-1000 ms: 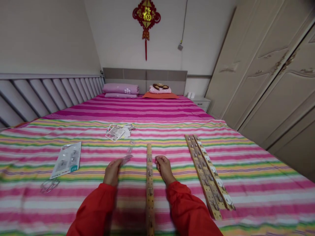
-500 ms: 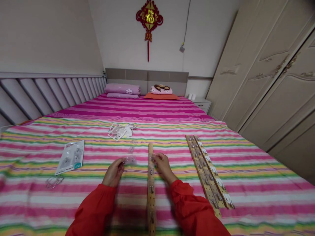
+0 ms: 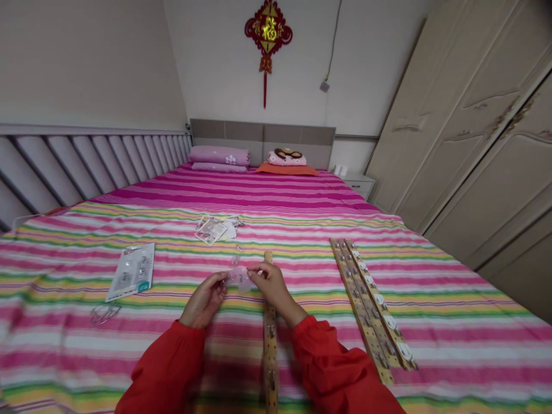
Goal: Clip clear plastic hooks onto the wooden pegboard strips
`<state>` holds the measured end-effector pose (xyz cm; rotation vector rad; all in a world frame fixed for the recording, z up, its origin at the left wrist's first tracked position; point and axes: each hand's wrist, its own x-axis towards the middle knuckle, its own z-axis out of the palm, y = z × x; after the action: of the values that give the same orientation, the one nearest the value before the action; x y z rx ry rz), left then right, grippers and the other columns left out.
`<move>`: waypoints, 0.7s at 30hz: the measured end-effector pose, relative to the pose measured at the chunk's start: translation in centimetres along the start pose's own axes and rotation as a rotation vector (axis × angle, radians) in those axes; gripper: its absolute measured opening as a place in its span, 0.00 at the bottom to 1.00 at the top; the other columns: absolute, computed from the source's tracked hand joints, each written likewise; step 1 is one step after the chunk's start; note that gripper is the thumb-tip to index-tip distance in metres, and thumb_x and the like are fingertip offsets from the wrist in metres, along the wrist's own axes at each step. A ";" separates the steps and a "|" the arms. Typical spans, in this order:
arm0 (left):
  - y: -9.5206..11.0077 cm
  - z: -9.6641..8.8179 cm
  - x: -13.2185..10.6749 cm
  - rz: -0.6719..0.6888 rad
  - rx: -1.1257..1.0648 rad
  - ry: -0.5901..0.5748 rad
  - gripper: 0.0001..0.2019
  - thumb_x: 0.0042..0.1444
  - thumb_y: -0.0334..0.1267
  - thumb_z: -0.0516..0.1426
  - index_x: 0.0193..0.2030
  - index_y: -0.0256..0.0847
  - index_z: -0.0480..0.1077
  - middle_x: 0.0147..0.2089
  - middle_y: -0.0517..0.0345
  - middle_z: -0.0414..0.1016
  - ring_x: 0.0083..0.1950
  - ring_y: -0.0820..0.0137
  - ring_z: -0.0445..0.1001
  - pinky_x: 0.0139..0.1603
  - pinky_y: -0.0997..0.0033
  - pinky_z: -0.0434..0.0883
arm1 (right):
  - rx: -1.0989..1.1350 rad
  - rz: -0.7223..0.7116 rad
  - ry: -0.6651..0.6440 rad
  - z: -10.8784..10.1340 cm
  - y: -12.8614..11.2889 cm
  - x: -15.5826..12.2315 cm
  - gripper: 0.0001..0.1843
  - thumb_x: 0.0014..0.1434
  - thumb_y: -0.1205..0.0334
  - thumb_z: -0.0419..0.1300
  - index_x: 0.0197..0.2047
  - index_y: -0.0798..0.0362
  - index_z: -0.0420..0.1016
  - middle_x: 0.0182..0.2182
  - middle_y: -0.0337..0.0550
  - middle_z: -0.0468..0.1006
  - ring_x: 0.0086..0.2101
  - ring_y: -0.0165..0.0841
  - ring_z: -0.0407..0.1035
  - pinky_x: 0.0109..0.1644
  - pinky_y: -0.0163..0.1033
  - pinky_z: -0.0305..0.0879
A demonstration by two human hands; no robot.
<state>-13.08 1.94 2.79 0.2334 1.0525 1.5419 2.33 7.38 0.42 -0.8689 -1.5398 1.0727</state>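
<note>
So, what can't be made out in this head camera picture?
Head view, clear plastic piece: the right hand covers part of it, so its shape is unclear.
Head view, wooden strip: that hand hides a stretch, and the bottom edge cuts off its near end.
Head view, card: its contents are too small to read.

One camera, worn on the person's head, looks forward and down from above the near end of a wide bed with a striped pink cotton cover. It is close to the left hand and right hand, and faces the far grey padded headboard.
</note>
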 end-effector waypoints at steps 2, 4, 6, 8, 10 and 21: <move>-0.1 -0.2 0.0 0.000 0.002 -0.016 0.08 0.51 0.21 0.55 0.24 0.34 0.71 0.23 0.61 0.73 0.21 0.81 0.70 0.20 0.84 0.66 | 0.001 0.028 -0.014 0.2 0.2 0.0 0.06 0.47 0.62 0.62 0.29 0.52 0.80 0.25 0.40 0.75 0.24 0.28 0.62 0.25 0.32 0.58; -0.1 -0.3 0.0 -0.004 0.001 -0.031 0.09 0.51 0.21 0.55 0.24 0.34 0.71 0.23 0.61 0.74 0.22 0.81 0.70 0.20 0.84 0.67 | 0.012 0.059 -0.017 0.4 0.4 0.0 0.07 0.46 0.61 0.63 0.30 0.53 0.80 0.24 0.39 0.76 0.22 0.28 0.62 0.25 0.32 0.58; -0.1 -0.3 0.0 -0.012 0.002 -0.040 0.09 0.50 0.21 0.55 0.24 0.34 0.72 0.23 0.61 0.74 0.22 0.81 0.70 0.20 0.84 0.67 | 0.028 0.085 -0.011 0.6 0.6 0.0 0.09 0.45 0.61 0.63 0.32 0.53 0.80 0.24 0.38 0.75 0.22 0.27 0.62 0.25 0.32 0.59; -0.1 -0.4 -0.1 -0.013 0.009 -0.044 0.08 0.49 0.21 0.56 0.24 0.34 0.72 0.23 0.61 0.74 0.22 0.80 0.70 0.20 0.83 0.67 | 0.031 0.092 -0.018 0.7 0.7 0.1 0.08 0.45 0.61 0.64 0.31 0.53 0.80 0.23 0.38 0.75 0.22 0.28 0.62 0.25 0.32 0.59; -0.2 -0.7 0.0 -0.007 0.025 -0.054 0.08 0.48 0.21 0.57 0.24 0.34 0.73 0.23 0.61 0.74 0.22 0.80 0.69 0.21 0.83 0.67 | 0.019 0.085 -0.037 0.9 0.8 0.1 0.05 0.45 0.62 0.63 0.27 0.53 0.79 0.22 0.38 0.75 0.23 0.28 0.63 0.27 0.33 0.60; 0.0 -2.4 -0.3 0.169 0.247 -0.124 0.10 0.34 0.32 0.68 0.26 0.35 0.75 0.28 0.60 0.75 0.30 0.76 0.71 0.29 0.81 0.67 | 0.217 0.273 0.033 1.7 0.8 0.9 0.02 0.37 0.65 0.63 0.18 0.53 0.74 0.15 0.35 0.73 0.20 0.29 0.65 0.26 0.34 0.62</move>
<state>-14.65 0.54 1.52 0.5946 1.1469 1.5231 0.46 8.09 -0.14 -0.9569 -1.2722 1.3864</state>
